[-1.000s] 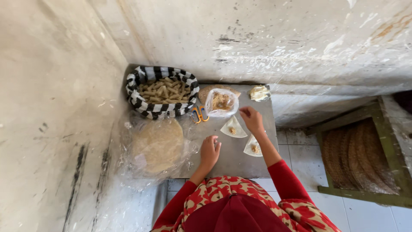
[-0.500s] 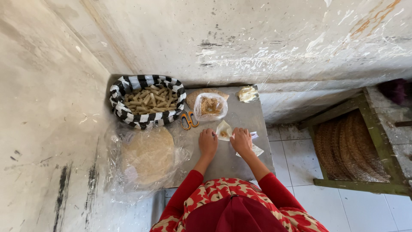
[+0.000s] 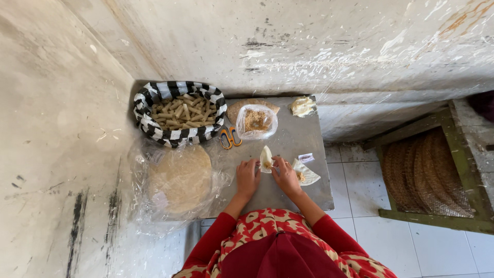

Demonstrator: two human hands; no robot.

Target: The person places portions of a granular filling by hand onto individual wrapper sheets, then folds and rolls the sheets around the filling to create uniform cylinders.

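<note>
Both my hands meet at the middle of a small grey table [image 3: 303, 141]. My left hand [image 3: 248, 176] and my right hand [image 3: 284, 175] pinch a pale wrapper piece [image 3: 266, 156] with brown filling on it, folding it up between the fingertips. A second wrapper piece with filling [image 3: 306, 175] lies flat just right of my right hand. A clear plastic bag of brown filling [image 3: 256, 121] stands behind the hands.
A black-and-white striped basket [image 3: 154, 134] of rolled snacks sits at the table's back left. Orange-handled scissors [image 3: 230, 137] lie beside it. A stack of round wrappers in plastic [image 3: 180, 177] is at left. A yellowish lump [image 3: 302, 106] sits back right. A woven chair [image 3: 424, 172] stands right.
My right hand came back from the far wrapper piece and my left hand moved right; both now hold one piece, which is lifted and folded. The view shifted slightly.
</note>
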